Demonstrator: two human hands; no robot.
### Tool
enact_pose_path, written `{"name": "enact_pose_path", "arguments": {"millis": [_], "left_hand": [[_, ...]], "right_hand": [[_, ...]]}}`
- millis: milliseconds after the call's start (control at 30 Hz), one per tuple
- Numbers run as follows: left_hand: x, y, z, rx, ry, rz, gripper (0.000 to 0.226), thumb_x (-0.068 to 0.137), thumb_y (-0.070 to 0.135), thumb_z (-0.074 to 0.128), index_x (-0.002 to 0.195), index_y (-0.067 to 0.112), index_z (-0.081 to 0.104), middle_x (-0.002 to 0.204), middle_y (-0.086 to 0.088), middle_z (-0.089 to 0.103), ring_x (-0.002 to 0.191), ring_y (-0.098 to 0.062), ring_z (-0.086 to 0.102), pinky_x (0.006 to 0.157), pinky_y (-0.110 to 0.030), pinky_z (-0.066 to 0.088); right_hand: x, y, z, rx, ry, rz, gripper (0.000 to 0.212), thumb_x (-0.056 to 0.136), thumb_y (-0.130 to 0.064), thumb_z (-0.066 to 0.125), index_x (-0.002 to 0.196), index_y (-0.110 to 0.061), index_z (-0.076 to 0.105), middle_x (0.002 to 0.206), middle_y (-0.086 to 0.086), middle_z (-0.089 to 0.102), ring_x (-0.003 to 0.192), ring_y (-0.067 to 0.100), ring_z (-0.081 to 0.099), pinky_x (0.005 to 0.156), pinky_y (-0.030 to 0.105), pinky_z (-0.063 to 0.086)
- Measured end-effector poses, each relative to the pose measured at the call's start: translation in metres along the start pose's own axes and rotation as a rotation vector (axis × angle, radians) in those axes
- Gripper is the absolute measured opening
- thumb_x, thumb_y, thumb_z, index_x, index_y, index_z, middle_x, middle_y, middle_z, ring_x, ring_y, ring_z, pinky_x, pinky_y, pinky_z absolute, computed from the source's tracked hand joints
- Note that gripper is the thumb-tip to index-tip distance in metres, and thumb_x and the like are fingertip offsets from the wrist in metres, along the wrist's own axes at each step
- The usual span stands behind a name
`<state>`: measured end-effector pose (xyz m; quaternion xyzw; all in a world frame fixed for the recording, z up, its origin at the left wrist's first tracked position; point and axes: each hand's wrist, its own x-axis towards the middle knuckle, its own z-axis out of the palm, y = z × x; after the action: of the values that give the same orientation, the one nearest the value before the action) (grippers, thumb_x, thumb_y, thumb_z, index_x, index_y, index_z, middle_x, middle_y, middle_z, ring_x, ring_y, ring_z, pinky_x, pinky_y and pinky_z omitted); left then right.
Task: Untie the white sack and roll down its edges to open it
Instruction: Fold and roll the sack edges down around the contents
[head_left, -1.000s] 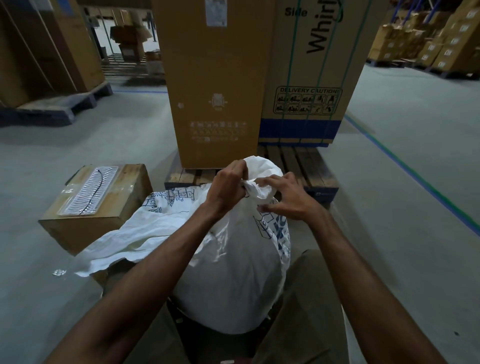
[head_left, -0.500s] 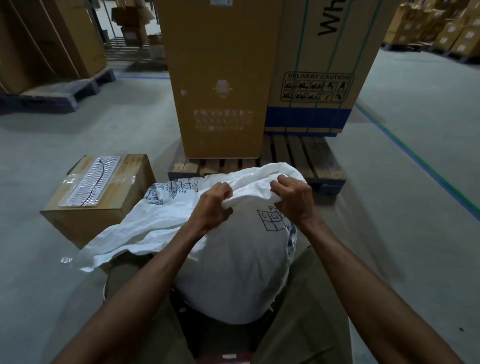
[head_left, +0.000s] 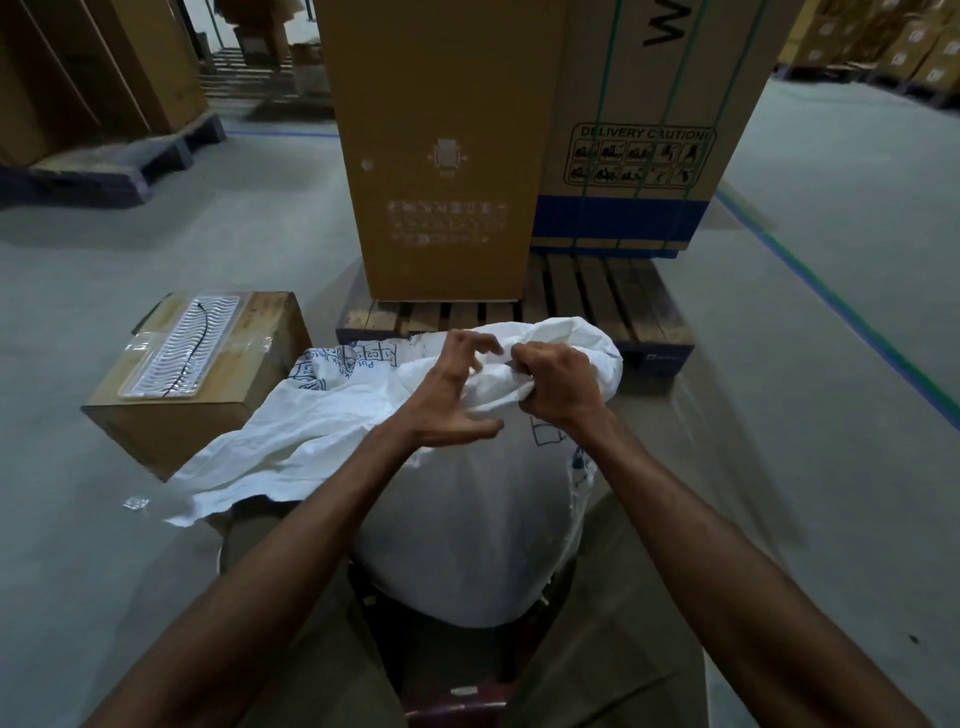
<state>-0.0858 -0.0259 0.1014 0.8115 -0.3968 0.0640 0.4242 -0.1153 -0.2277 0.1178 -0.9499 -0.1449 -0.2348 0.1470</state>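
White sack (head_left: 467, 530) upright between the knees, long axis near vertical, rounded belly toward the camera, gathered mouth at the top and leaning away toward the pallet (head_left: 587, 291). Loose top cloth bunched at the neck, one fold bulging up and to the right, rim there turned over. Second stretch of white cloth with blue print (head_left: 291, 441) trailing out flat to the left, draped over the corner of the small carton (head_left: 171, 431); whether part of the same sack or a separate one, cannot tell.

Right hand (head_left: 558, 387) clenched on the bunched cloth at the neck, fingers curled tight round a fold, knuckles up. Left hand (head_left: 452, 397) spread wide, fingers splayed and slightly hooked, thumb stretched out low, palm over the cloth just left of the right hand; fingertips blurred, holding nothing, contact with the cloth not clear.

Behind the sack, tall carton (head_left: 441, 156) standing on the pallet, strapped carton with caution pictograms (head_left: 644, 156) beside it. On the small carton, a clear ribbed tray (head_left: 182, 348) lying flat.
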Motion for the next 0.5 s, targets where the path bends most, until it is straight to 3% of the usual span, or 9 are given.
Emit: {"name": "enact_pose_path", "arguments": {"millis": [33,100,167,267,333,400,500], "left_hand": [[-0.004,-0.003,-0.001,-0.115,-0.031,-0.126,0.082,0.069,0.025,0.091,0.136,0.022,0.044,0.129,-0.002,0.048,0.107,-0.018,0.058,0.089,-0.024,0.052],[-0.006,-0.012,-0.004,-0.081,-0.113,-0.262,0.083,0.067,0.042,0.092,0.135,0.030,0.045,0.125,0.001,0.059,0.107,-0.017,0.064,0.088,-0.030,0.056],[-0.008,-0.018,-0.006,0.028,-0.204,-0.288,0.076,0.062,0.058,0.090,0.125,0.032,0.056,0.116,0.008,0.066,0.108,-0.013,0.064,0.091,-0.038,0.057],[-0.009,-0.016,-0.006,-0.004,-0.287,-0.267,0.081,0.054,0.063,0.093,0.122,0.032,0.059,0.117,0.009,0.064,0.108,-0.011,0.062,0.090,-0.033,0.057],[-0.009,-0.015,-0.004,0.018,-0.299,-0.211,0.085,0.055,0.059,0.094,0.126,0.029,0.057,0.121,0.008,0.063,0.109,-0.012,0.061,0.090,-0.027,0.055],[-0.009,-0.015,0.000,0.093,-0.254,-0.159,0.077,0.061,0.044,0.092,0.126,0.023,0.057,0.120,0.003,0.066,0.106,-0.016,0.063,0.089,-0.031,0.055],[-0.005,-0.011,-0.005,0.180,-0.025,-0.135,0.053,0.061,0.013,0.081,0.110,0.014,0.061,0.105,-0.007,0.068,0.094,-0.027,0.066,0.080,-0.041,0.057]], "right_hand": [[-0.006,0.001,0.004,-0.016,0.024,-0.033,0.023,0.065,-0.015,0.083,0.074,-0.012,0.062,0.069,0.006,0.068,0.055,0.027,0.065,0.055,0.024,0.040],[-0.016,0.002,0.013,-0.031,0.058,-0.099,0.025,0.070,-0.022,0.082,0.073,-0.012,0.060,0.066,0.005,0.065,0.050,0.024,0.061,0.053,0.022,0.036],[-0.022,0.001,0.018,-0.028,0.104,-0.133,0.021,0.077,-0.025,0.074,0.072,-0.012,0.057,0.064,0.004,0.060,0.047,0.025,0.058,0.048,0.024,0.036],[-0.025,0.001,0.020,0.019,0.193,-0.080,0.024,0.084,-0.031,0.061,0.071,-0.012,0.057,0.065,0.003,0.061,0.050,0.021,0.058,0.053,0.022,0.031],[-0.024,0.000,0.019,0.052,0.207,-0.028,0.025,0.084,-0.033,0.059,0.071,-0.012,0.057,0.067,0.004,0.063,0.054,0.019,0.058,0.056,0.021,0.031],[-0.023,0.000,0.019,0.069,0.196,0.019,0.018,0.081,-0.029,0.056,0.071,-0.014,0.053,0.067,0.004,0.062,0.055,0.022,0.059,0.054,0.024,0.032],[-0.015,-0.001,0.012,0.029,0.102,0.091,0.013,0.072,-0.020,0.062,0.078,-0.017,0.050,0.073,0.001,0.060,0.059,0.025,0.058,0.050,0.030,0.042]]}}
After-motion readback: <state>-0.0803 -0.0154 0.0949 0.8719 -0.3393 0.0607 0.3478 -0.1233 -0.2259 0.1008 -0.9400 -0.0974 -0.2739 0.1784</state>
